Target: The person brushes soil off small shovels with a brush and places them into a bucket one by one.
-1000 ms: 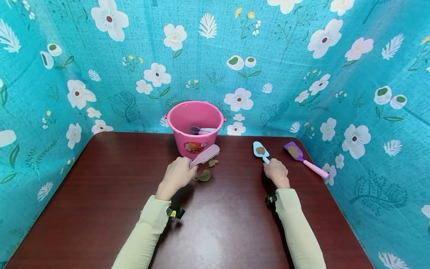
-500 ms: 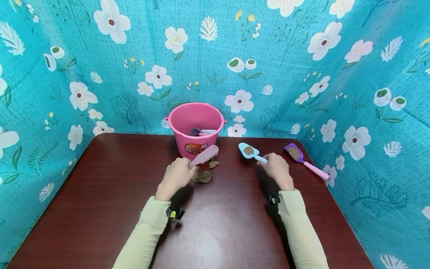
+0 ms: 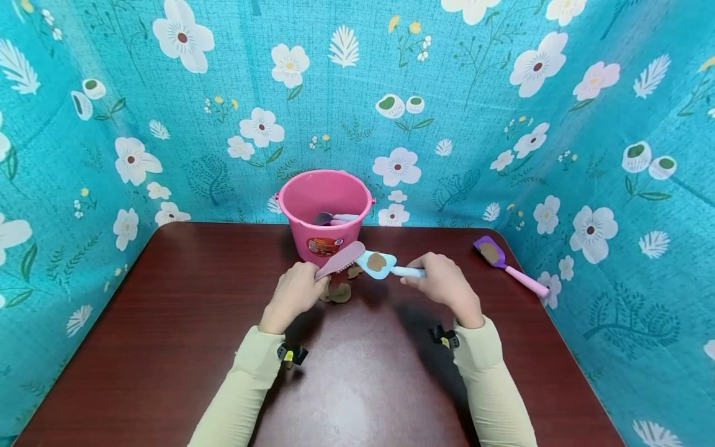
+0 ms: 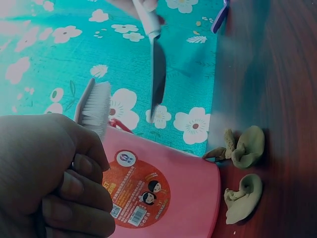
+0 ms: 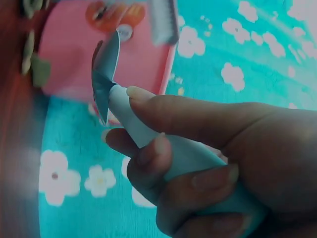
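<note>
My left hand (image 3: pixel 296 288) grips the handle of a pink brush (image 3: pixel 343 256); its white bristles (image 4: pixel 95 106) show in the left wrist view. My right hand (image 3: pixel 444 282) holds a light blue toy shovel (image 3: pixel 388 259) by its handle, fingers curled round it in the right wrist view. The shovel's blade (image 5: pixel 106 74) is raised above the table, its tip beside the brush head; whether they touch I cannot tell. A brown patch (image 3: pixel 377 261) lies on the blade. Several brown, clay-like pieces (image 4: pixel 250 146) lie on the table below the brush.
A pink bucket (image 3: pixel 301 214) stands behind the brush, with toy tools (image 3: pixel 342 218) inside. At the right edge lies a purple shovel (image 3: pixel 499 256) with a pink handle and a brown patch. The dark red table (image 3: pixel 357 372) meets a blue flowered cloth (image 3: pixel 335 93) behind.
My right hand has lifted the light blue shovel and swung its blade leftward, from the table's right side to beside the brush. The left hand and the brush have stayed nearly still.
</note>
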The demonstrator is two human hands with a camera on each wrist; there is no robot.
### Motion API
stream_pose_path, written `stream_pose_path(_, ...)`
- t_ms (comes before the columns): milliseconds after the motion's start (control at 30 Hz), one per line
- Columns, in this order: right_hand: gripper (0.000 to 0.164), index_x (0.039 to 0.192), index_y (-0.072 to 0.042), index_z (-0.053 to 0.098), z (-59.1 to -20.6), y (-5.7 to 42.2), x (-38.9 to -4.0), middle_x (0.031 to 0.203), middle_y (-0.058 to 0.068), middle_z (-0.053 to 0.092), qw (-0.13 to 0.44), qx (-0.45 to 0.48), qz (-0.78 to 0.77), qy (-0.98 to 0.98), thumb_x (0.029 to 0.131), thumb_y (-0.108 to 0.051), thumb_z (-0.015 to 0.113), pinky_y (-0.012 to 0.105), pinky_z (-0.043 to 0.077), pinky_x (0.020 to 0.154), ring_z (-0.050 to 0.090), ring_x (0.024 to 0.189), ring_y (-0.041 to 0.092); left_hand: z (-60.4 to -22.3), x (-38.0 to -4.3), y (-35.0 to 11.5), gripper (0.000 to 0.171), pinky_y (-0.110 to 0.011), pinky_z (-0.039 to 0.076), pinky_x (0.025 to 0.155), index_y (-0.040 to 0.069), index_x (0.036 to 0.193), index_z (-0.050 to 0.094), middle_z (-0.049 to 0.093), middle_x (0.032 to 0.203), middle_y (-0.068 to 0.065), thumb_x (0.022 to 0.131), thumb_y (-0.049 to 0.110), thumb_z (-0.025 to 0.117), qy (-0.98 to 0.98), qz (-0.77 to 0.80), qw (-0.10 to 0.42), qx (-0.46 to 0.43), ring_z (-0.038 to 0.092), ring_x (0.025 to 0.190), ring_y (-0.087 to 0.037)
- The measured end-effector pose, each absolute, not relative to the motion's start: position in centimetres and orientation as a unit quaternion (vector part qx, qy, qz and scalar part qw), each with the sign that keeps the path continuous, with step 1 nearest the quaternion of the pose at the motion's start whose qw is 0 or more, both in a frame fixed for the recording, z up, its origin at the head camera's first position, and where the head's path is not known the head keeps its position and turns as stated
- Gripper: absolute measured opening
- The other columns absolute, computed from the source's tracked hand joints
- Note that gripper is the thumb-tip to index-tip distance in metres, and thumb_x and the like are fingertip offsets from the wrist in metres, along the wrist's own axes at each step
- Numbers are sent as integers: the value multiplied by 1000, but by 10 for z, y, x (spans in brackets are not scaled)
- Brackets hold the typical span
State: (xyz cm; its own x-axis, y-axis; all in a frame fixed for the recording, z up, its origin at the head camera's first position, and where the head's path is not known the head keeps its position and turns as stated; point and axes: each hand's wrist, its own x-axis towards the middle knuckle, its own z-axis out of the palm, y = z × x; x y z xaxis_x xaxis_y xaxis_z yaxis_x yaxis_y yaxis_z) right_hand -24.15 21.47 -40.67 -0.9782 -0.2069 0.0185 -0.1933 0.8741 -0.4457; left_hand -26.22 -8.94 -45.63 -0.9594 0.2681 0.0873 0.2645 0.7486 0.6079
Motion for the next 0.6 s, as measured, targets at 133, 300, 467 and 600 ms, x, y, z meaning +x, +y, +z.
stream_pose_path(133, 22, 99, -11, 80, -410, 198, -241, 78, -2, 71, 19, -121, -243, 962, 85, -28, 83, 34, 50, 63, 57, 66, 17, -459, -262, -86, 25, -29, 42, 47, 10, 74, 62, 52, 57, -2, 95, 21, 68, 935, 321, -4, 148, 47, 49, -16)
stream_pose_path(300, 17, 96, -12, 80, -413, 186, -239, 72, -5, 67, 22, -134, -251, 958, 85, -24, 84, 32, 48, 61, 54, 63, 16, -461, -259, -82, 24, -29, 42, 46, 10, 73, 60, 51, 56, -1, 94, 19, 68, 937, 310, -15, 157, 47, 48, -15)
stream_pose_path(467, 15, 95, -14, 80, -409, 183, -233, 65, -6, 61, 8, -141, -251, 958, 86, -25, 83, 33, 45, 59, 51, 59, 15, -461, -253, -71, 26, -33, 44, 50, 11, 70, 59, 51, 55, 0, 94, 19, 66, 947, 272, -17, 171, 48, 48, -15)
stream_pose_path(600, 14, 95, -15, 80, -403, 182, -228, 61, -6, 59, -4, -144, -252, 957, 86, -26, 82, 33, 45, 58, 49, 57, 14, -462, -250, -63, 26, -37, 47, 52, 11, 71, 59, 52, 57, 0, 94, 20, 67, 951, 248, -23, 182, 49, 51, -16)
